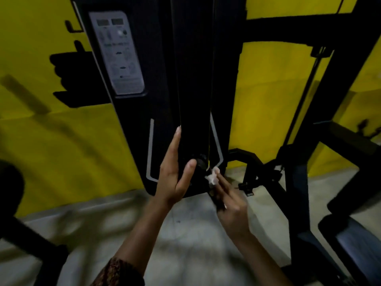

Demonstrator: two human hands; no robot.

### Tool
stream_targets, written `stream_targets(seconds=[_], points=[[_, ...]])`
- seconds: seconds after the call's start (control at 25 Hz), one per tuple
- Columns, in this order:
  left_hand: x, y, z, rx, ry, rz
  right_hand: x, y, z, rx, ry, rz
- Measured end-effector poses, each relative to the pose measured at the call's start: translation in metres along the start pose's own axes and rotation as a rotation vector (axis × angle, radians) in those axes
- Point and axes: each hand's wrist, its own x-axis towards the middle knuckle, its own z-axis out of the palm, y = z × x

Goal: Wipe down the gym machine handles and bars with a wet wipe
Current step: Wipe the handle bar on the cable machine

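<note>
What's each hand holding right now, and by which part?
The right hand holds the wet wipe, bunched up between its fingers near their tips. The left hand holds nothing; it rests open against the machine's black column.

Open floor [185, 234] below; black column [195, 89] ahead, frame [299, 193] apparently close at right.

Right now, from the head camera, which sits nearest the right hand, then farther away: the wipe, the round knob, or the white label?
1. The wipe, held at the tip of the right hand.
2. The round knob, just up-left of the wipe.
3. The white label, high on the left of the machine.
</note>
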Motion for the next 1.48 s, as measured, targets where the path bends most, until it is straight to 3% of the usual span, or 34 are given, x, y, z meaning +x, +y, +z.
stream_targets(seconds=[0.12, 0.24, 0.36, 0.48, 0.72, 0.8, 0.88, 1.12, 1.2, 1.48], points=[[0.004, -0.013, -0.008, -0.03, -0.08, 0.062, -0.028, 0.013, -0.002, -0.04, -0.032, 0.001], [0.011, -0.026, -0.013, -0.026, -0.119, 0.192, -0.021, 0.013, -0.008, -0.095, 0.048, 0.055], [0.012, -0.037, -0.004, -0.087, -0.102, 0.251, 0.013, -0.009, 0.0, -0.145, 0.17, 0.044], [0.009, -0.046, 0.009, -0.158, -0.07, 0.313, 0.015, -0.018, 0.012, -0.179, 0.172, -0.057], [0.024, -0.064, 0.029, -0.283, 0.003, 0.493, -0.041, -0.014, 0.032, -0.479, 0.2, 0.074], [0.022, -0.062, 0.036, -0.365, 0.037, 0.465, -0.064, -0.021, 0.038, -0.558, 0.156, 0.174], [0.024, -0.064, 0.04, -0.407, 0.047, 0.478, -0.071, -0.028, 0.038, -0.637, 0.13, 0.141], [0.025, -0.069, 0.037, -0.391, 0.047, 0.527, -0.008, -0.025, 0.023, -0.724, 0.112, -0.314], [0.023, -0.066, 0.037, -0.387, 0.056, 0.524, -0.004, -0.014, 0.016, -0.714, 0.031, -0.397], [-0.007, -0.061, 0.036, -0.392, 0.071, 0.422, -0.071, -0.009, -0.004, -0.793, -0.295, -0.259]])
